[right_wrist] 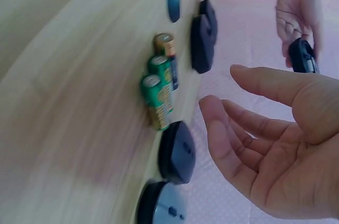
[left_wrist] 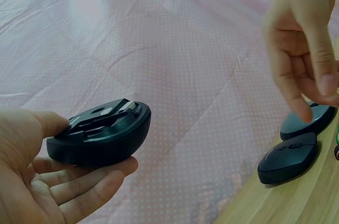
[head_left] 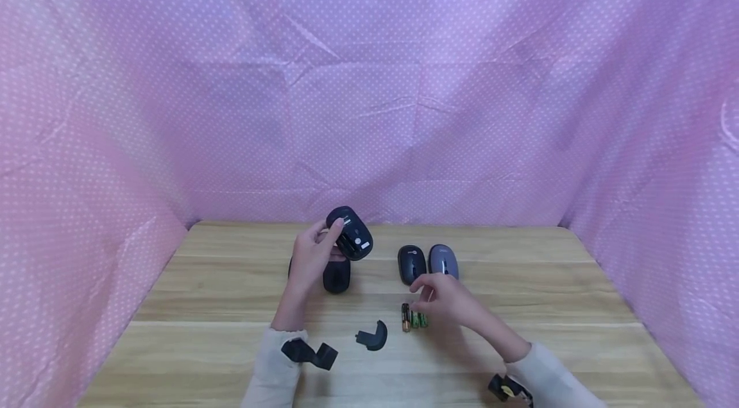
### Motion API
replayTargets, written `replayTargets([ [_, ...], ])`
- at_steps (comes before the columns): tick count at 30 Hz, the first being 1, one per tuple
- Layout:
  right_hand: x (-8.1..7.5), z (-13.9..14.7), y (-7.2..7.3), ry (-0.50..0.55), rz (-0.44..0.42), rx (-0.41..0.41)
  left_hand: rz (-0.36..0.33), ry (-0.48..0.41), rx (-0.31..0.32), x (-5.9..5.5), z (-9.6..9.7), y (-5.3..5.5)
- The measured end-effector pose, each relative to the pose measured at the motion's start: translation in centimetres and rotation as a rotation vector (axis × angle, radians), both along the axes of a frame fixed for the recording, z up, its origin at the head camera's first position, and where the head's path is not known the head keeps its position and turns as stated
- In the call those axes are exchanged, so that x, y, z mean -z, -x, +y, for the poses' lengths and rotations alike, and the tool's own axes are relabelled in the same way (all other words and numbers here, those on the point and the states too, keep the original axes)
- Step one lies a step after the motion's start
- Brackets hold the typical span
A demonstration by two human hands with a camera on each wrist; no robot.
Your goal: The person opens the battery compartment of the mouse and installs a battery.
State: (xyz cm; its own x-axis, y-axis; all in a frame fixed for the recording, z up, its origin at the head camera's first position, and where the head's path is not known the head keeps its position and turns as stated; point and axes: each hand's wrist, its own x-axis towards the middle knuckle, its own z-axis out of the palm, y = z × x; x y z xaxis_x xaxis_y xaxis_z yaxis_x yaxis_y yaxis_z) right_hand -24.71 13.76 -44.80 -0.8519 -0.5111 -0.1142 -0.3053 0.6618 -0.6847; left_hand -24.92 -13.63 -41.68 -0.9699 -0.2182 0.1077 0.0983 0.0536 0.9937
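Note:
My left hand (head_left: 310,256) holds a black computer mouse (head_left: 356,236) raised above the table, thumb on one side and fingers beneath. The mouse's underside faces up, and in the left wrist view its battery bay (left_wrist: 114,126) lies uncovered. Over the batteries hovers my right hand (head_left: 449,297), holding nothing, its thumb and fingertips apart. Below it, a black-and-copper battery (head_left: 406,318) and two green batteries (right_wrist: 154,92) lie side by side. A black curved battery cover (head_left: 375,337) rests on the wood, left of the batteries.
Behind the right hand sit a black mouse (head_left: 411,264) and a grey mouse (head_left: 443,260). Another dark mouse (head_left: 337,276) lies under the raised one, with a further dark one partly hidden by the left hand. A pink dotted curtain (head_left: 369,138) surrounds the wooden table (head_left: 196,305).

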Motion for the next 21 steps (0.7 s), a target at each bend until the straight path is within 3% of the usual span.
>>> replayTargets([
  [12, 2.0, 0.8, -0.4, -0.165, 0.08, -0.02, -0.017, -0.007, 0.012, 0.2, 0.0, 0.0],
  [21, 2.0, 0.9, -1.0, -0.213, 0.188, -0.055, -0.021, 0.027, 0.014, 0.3, 0.0, 0.1],
])
